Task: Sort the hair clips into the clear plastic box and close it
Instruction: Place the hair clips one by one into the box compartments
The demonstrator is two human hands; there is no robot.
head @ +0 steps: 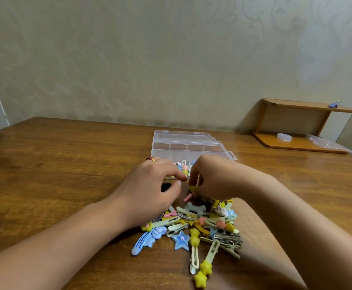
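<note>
A clear plastic box (194, 148) with dividers lies open on the wooden table, its lid (181, 136) folded back toward the wall. A few clips (184, 167) lie in its near compartments. A pile of colourful hair clips (196, 229) sits between my forearms near the front. My right hand (215, 177) hovers between pile and box, its fingers pinching a yellow clip (193, 187). My left hand (154, 185) is beside it with curled fingers; something dark shows under its palm, and whether it holds anything is unclear.
A small wooden shelf (302, 126) stands at the back right with a white round object (284, 137), a plastic bag (321, 141) and a purple clip (335, 104) on its top board. The wall runs close behind the table.
</note>
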